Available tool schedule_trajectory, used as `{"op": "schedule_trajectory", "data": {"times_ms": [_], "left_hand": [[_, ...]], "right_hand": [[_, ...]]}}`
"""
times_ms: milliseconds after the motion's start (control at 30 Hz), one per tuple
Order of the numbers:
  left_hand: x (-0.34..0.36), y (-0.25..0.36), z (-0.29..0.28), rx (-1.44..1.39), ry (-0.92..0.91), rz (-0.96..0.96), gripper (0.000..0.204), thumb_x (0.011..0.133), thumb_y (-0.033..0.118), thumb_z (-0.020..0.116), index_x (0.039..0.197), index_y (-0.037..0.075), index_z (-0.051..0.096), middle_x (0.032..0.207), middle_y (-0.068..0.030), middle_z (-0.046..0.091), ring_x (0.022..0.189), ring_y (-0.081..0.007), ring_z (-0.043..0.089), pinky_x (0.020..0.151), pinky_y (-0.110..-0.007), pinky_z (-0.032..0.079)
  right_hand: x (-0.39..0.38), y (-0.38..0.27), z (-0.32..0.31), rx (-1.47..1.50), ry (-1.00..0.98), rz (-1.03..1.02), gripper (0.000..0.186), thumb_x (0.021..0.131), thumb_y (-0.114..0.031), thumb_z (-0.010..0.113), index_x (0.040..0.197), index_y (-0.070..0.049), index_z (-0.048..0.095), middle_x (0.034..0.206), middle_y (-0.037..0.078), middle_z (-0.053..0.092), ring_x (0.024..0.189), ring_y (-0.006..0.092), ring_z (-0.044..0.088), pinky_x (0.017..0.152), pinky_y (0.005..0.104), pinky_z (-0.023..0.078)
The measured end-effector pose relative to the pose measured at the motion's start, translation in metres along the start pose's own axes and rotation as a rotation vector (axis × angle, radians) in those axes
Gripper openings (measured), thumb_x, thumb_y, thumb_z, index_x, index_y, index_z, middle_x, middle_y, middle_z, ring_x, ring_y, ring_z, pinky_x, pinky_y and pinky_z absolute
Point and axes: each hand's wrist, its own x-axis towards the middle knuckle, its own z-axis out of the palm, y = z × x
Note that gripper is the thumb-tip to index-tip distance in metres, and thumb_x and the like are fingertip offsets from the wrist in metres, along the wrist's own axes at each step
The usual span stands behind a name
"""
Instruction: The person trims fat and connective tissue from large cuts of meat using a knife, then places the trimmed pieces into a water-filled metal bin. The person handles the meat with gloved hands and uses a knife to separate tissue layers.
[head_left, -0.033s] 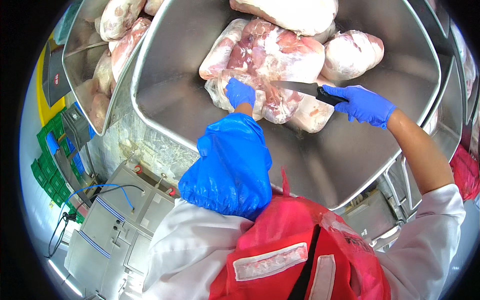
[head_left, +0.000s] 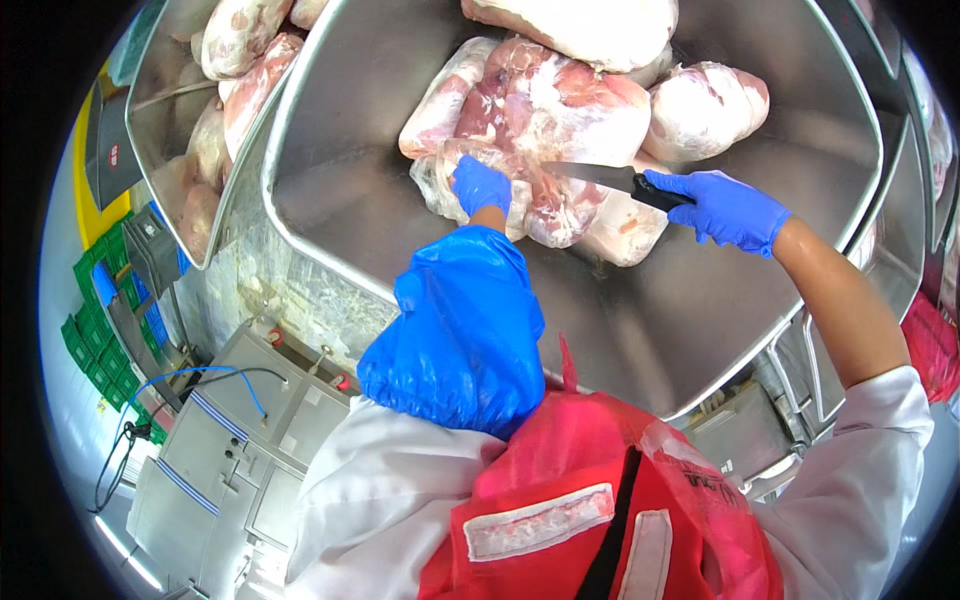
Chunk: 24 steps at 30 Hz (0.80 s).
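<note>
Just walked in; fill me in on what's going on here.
The gloved right hand holds a knife, its blade pointing left over raw meat in a large metal bin. The gloved left hand grips clear plastic film beside the meat. I can't tell whether the blade is cutting in.
</note>
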Motion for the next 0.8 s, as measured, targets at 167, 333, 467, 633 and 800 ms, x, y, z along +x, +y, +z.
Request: {"op": "schedule_trajectory", "data": {"times_ms": [167,333,467,633,800], "left_hand": [[-0.010,0.005,0.002,0.046,0.062,0.074,0.025,0.074,0.021,0.055,0.089,0.002,0.060,0.097,-0.0132,0.055,0.093,-0.0290,0.053,0.082,-0.040,0.035],[-0.016,-0.008,-0.010,-0.213,0.053,-0.037,0.037,0.073,0.016,0.051,0.101,-0.007,0.048,0.099,-0.0283,0.055,0.094,-0.0407,0.054,0.083,-0.045,0.042],[-0.009,-0.008,-0.009,-0.252,0.060,0.026,0.035,0.072,0.016,0.050,0.100,-0.005,0.049,0.096,-0.0270,0.056,0.091,-0.0403,0.054,0.080,-0.046,0.042],[0.001,-0.013,-0.016,-0.247,-0.041,-0.012,0.035,0.070,0.014,0.052,0.101,-0.002,0.052,0.093,-0.0250,0.059,0.092,-0.0391,0.055,0.080,-0.045,0.043],[0.007,-0.018,-0.007,-0.295,-0.063,0.015,0.037,0.074,0.017,0.049,0.106,-0.001,0.051,0.103,-0.0252,0.056,0.098,-0.0396,0.053,0.086,-0.043,0.040]], "right_hand": [[0.023,0.063,0.021,-0.297,0.327,-0.618,0.051,0.084,-0.016,0.053,0.133,-0.018,0.036,0.085,0.021,0.060,0.059,0.0324,0.056,0.059,0.0405,0.046],[0.018,0.062,0.056,-0.384,0.145,-0.139,0.054,0.085,-0.015,0.048,0.135,-0.019,0.029,0.094,0.024,0.058,0.081,0.0393,0.057,0.071,0.0462,0.045],[0.029,0.083,0.083,-0.257,0.287,-0.199,0.059,0.084,-0.016,0.048,0.138,-0.023,0.023,0.087,0.027,0.057,0.071,0.0421,0.056,0.065,0.0495,0.044],[0.015,0.055,0.026,-0.032,0.030,-0.172,0.058,0.085,-0.017,0.052,0.138,-0.022,0.026,0.076,0.013,0.056,0.056,0.0221,0.054,0.052,0.0357,0.046],[0.015,0.005,-0.023,0.014,-0.117,-0.060,0.058,0.085,-0.014,0.052,0.137,-0.022,0.029,0.081,0.008,0.054,0.057,0.0091,0.049,0.051,0.0252,0.045]]}}
